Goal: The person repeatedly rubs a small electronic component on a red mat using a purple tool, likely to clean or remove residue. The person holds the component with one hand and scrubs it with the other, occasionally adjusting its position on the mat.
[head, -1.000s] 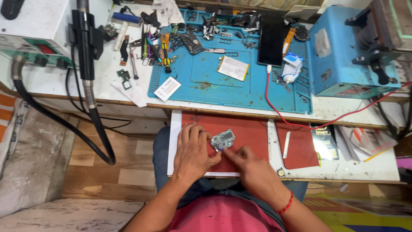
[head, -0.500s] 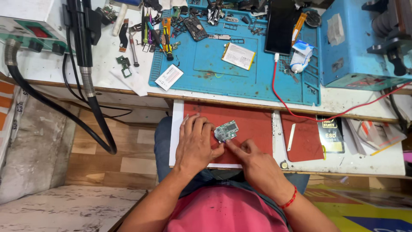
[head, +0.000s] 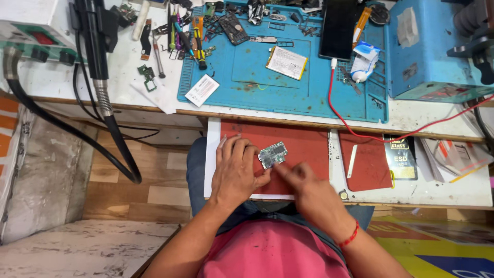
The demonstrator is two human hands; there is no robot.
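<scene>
Green circuit board on red mat, both my hands on it.
Left hand pinches its edge; right hand blurred, fingers pressed together, fingertip contact unclear.

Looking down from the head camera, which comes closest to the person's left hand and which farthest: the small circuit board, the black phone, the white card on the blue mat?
From the left hand:
1. Small circuit board: at its fingertips, on the red mat.
2. White card: straight above, on the blue mat's lower left corner.
3. Black phone: far up and to the right, at the blue mat's top edge.
</scene>
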